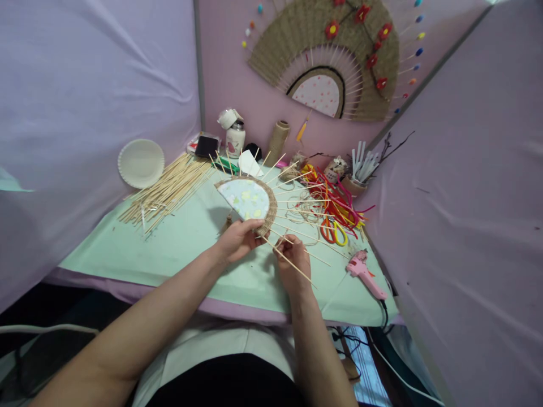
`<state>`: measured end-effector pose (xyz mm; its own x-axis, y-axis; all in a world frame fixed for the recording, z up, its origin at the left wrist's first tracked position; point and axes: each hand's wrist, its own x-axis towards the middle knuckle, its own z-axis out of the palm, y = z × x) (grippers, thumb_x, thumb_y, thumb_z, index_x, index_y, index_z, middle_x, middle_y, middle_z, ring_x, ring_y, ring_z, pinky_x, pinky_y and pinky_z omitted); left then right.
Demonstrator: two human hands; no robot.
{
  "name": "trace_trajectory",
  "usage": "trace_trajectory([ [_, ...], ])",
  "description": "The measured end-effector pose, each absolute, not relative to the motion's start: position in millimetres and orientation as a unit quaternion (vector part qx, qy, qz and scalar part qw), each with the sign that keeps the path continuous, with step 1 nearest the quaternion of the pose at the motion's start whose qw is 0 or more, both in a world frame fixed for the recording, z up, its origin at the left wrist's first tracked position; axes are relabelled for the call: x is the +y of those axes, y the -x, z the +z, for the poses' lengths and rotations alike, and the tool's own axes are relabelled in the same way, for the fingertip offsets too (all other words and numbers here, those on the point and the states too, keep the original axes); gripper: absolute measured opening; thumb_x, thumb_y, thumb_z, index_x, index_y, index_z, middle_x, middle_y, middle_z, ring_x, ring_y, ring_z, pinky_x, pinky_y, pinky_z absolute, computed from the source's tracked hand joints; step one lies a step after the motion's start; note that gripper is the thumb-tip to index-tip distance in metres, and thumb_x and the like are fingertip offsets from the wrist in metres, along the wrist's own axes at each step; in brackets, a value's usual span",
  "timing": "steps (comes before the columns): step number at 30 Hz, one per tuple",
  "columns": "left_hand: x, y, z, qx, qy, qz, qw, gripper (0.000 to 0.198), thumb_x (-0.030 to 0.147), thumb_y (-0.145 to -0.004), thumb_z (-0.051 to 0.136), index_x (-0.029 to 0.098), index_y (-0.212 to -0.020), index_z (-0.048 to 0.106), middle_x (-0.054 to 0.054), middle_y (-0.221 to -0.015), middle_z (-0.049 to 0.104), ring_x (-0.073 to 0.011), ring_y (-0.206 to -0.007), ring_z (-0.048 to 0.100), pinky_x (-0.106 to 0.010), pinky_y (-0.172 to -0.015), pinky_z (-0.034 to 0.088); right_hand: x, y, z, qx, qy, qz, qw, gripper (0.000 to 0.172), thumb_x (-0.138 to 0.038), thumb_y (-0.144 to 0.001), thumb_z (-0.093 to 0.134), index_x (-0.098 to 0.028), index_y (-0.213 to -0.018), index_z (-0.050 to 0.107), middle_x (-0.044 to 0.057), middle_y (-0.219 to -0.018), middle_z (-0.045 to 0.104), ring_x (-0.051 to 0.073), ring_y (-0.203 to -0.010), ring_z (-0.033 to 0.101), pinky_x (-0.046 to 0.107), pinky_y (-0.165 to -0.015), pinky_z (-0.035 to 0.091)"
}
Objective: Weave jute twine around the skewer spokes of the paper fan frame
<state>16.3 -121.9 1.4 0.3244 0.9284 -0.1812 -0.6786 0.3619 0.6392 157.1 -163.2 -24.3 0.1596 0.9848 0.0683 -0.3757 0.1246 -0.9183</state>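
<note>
A half-round fan (247,198) with a pale flowered centre, a band of twine and thin sticks radiating outward is held up over the table. My left hand (242,239) grips its lower corner, thumb on the front face. Close to the lowest sticks, my right hand (292,257) has its fingers pinched together, with what looks like the twine between them; the fingertips are partly hidden. Loose twine (303,208) lies in loops behind the sticks.
A pink glue gun (365,275) and scissors (339,233) lie on the right. Red and yellow pipe cleaners (335,198) are heaped behind. Wooden sticks (169,189) and a white plate (141,163) are left. A large finished fan (288,42) hangs on the back wall.
</note>
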Motion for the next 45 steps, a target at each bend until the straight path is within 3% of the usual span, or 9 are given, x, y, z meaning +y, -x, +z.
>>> trace_trajectory([
  [5,-120,-14,6,0.273,-0.198,0.515,0.788,0.013,0.009,-0.07,0.069,0.014,-0.081,0.066,0.001,-0.069,0.067,-0.0111,-0.059,0.06,-0.026,-0.065,0.053,-174,-179,-29,-0.41,0.417,0.555,0.591,0.03,-0.039,-0.067,0.076,-0.021,-0.089,0.066,-0.002,-0.07,0.056,0.011,-0.06,0.046,0.024,-0.056,0.036],
  [10,-119,-11,9,0.298,-0.189,0.501,0.79,0.012,0.01,-0.068,0.066,0.015,-0.079,0.064,-0.001,-0.063,0.065,-0.0132,-0.056,0.061,-0.026,-0.058,0.051,-172,-205,-35,-0.389,0.516,0.388,0.657,0.023,-0.038,-0.073,0.074,-0.018,-0.078,0.062,-0.003,-0.066,0.054,0.011,-0.06,0.047,0.025,-0.059,0.038],
  [13,-121,-10,10,0.294,-0.194,0.487,0.8,0.014,0.01,-0.067,0.066,0.014,-0.08,0.064,-0.001,-0.063,0.066,-0.0133,-0.055,0.061,-0.025,-0.055,0.05,-168,-210,-37,-0.426,0.534,0.316,0.659,0.027,-0.039,-0.075,0.072,-0.019,-0.093,0.064,0.003,-0.092,0.066,0.016,-0.083,0.059,0.03,-0.077,0.046],
  [15,-121,-9,10,0.293,-0.195,0.476,0.806,0.014,0.009,-0.067,0.065,0.014,-0.08,0.065,-0.002,-0.064,0.066,-0.0128,-0.054,0.061,-0.025,-0.055,0.051,-167,-209,-39,-0.469,0.531,0.332,0.623,0.034,-0.039,-0.076,0.071,-0.021,-0.104,0.064,0.007,-0.112,0.067,0.02,-0.102,0.06,0.036,-0.09,0.046],
  [17,-122,-9,10,0.296,-0.197,0.468,0.809,0.013,0.009,-0.067,0.064,0.013,-0.079,0.065,-0.002,-0.065,0.067,-0.0125,-0.054,0.061,-0.025,-0.056,0.052,-168,-205,-42,-0.494,0.521,0.373,0.587,0.039,-0.04,-0.077,0.07,-0.023,-0.111,0.063,0.009,-0.119,0.066,0.023,-0.11,0.06,0.04,-0.095,0.046],
  [21,-122,-9,10,0.304,-0.205,0.462,0.807,0.011,0.008,-0.069,0.062,0.013,-0.078,0.066,-0.003,-0.066,0.067,-0.0134,-0.056,0.062,-0.026,-0.056,0.053,-171,-199,-44,-0.503,0.51,0.433,0.547,0.035,-0.039,-0.078,0.07,-0.024,-0.108,0.065,0.004,-0.092,0.07,0.02,-0.088,0.064,0.036,-0.082,0.05],
  [25,-122,-9,10,0.296,-0.205,0.457,0.813,0.011,0.008,-0.071,0.06,0.012,-0.079,0.067,-0.005,-0.071,0.07,-0.0171,-0.066,0.067,-0.029,-0.06,0.056,-175,-202,-40,-0.516,0.528,0.416,0.531,0.023,-0.041,-0.079,0.07,-0.022,-0.092,0.071,-0.002,-0.067,0.06,0.013,-0.062,0.052,0.027,-0.061,0.042],
  [34,-115,-2,-7,0.16,-0.27,0.371,0.874,0.031,0.017,-0.079,0.057,0.009,-0.106,0.068,-0.014,-0.104,0.074,-0.0301,-0.097,0.071,-0.041,-0.084,0.057,-183,-221,-28,-0.455,0.514,0.449,0.572,0.025,-0.034,-0.072,0.076,-0.021,-0.093,0.069,-0.003,-0.067,0.059,0.011,-0.061,0.048,0.025,-0.059,0.037],
  [45,-112,-1,-13,0.171,-0.304,0.34,0.873,0.032,0.019,-0.08,0.055,0.009,-0.108,0.067,-0.014,-0.104,0.074,-0.0248,-0.085,0.073,-0.039,-0.083,0.056,-184,-238,-20,-0.369,0.463,0.487,0.642,0.033,-0.025,-0.065,0.083,-0.022,-0.092,0.064,-0.004,-0.069,0.061,0.01,-0.065,0.054,0.024,-0.063,0.04],
])
